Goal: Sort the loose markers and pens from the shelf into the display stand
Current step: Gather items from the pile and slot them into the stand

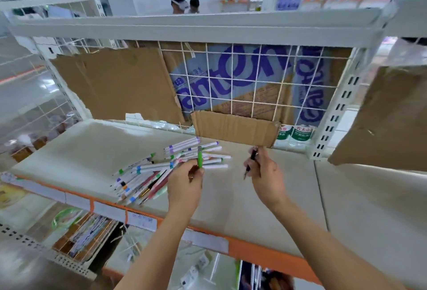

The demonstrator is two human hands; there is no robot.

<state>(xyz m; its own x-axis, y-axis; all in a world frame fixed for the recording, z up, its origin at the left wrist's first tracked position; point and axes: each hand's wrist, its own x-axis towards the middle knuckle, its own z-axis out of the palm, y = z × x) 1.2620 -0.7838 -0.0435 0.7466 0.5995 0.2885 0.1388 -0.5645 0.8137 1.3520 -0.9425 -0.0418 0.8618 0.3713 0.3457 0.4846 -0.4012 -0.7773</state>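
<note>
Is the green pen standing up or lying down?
Standing up. The left hand pinches the green pen by its lower end, so it points upward above the pile of markers lying flat on the shelf.

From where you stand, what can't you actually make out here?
Head view only:
- Display stand: not in view anywhere.
- Green pen: lower end hidden inside the left hand.
- Black pen: middle covered by the right hand's fingers; type unclear.
- Pile of markers: overlapping and blurred, so no count.
- Price labels on the shelf edge: too small to read.
</note>
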